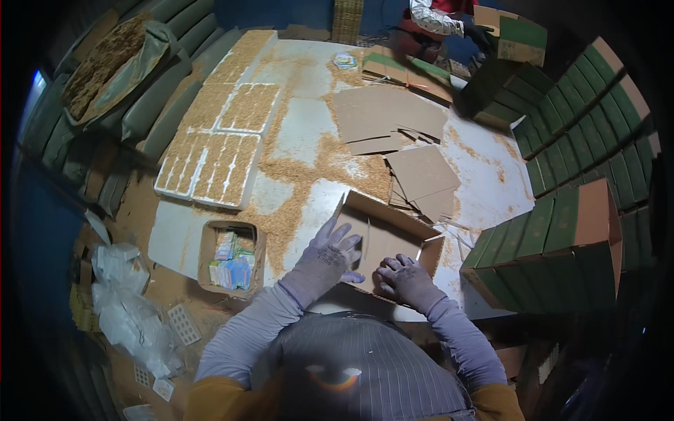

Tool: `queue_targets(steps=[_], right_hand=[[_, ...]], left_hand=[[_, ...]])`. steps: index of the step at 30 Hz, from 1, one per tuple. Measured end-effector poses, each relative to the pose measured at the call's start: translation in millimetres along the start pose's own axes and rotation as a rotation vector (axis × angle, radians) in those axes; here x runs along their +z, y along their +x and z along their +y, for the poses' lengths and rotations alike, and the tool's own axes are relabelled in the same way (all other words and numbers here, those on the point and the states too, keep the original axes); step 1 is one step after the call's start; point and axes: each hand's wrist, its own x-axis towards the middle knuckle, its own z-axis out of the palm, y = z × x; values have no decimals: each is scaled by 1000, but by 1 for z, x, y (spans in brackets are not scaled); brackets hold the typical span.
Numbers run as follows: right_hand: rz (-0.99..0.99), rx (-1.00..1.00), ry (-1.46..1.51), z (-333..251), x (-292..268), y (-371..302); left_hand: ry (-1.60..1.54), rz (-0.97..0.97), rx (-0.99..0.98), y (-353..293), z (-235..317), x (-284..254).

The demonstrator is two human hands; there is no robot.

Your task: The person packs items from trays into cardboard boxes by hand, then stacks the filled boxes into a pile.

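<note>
An open, shallow cardboard box (386, 242) lies in front of me at the table's near edge. Both my hands wear pale grey-purple gloves. My left hand (324, 258) is spread over the box's left wall, its fingers reaching inside. Over the near wall bends my right hand (411, 282), fingers curled into the box; the thumb's place is hard to make out. Nothing loose shows in either hand. Just beyond the box lie flat cardboard sheets (421, 179), with more brown sheets (386, 116) behind them.
White foam trays (228, 165) covered in sawdust line the left. A bin of colourful packets (235, 266) stands near left. Green cardboard boxes (540, 231) are stacked at right. Far right, a person's gloved hand (479, 35) is at a green box (521, 38). Sawdust (309, 168) litters the table.
</note>
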Motion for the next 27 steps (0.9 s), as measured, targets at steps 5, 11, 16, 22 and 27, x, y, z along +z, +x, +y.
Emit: queue_targets(steps=[5,11,16,22,27], right_hand=[[841,457,768,33,-7,-64],[317,712,2290,87,152,-11],[408,576,1814,32,50,17],[706,491,1617,10,72,-7],[1061,643,2073,-31,95,-123]], left_hand=[[-1024,50,-490,5,-66,12],[-1132,-350,-568,10,-72,127],[-763,-114,-634,15,-44,128],[-827,-131,-502,12,-58,118],[-1037,-247,-224,70,-10,102]])
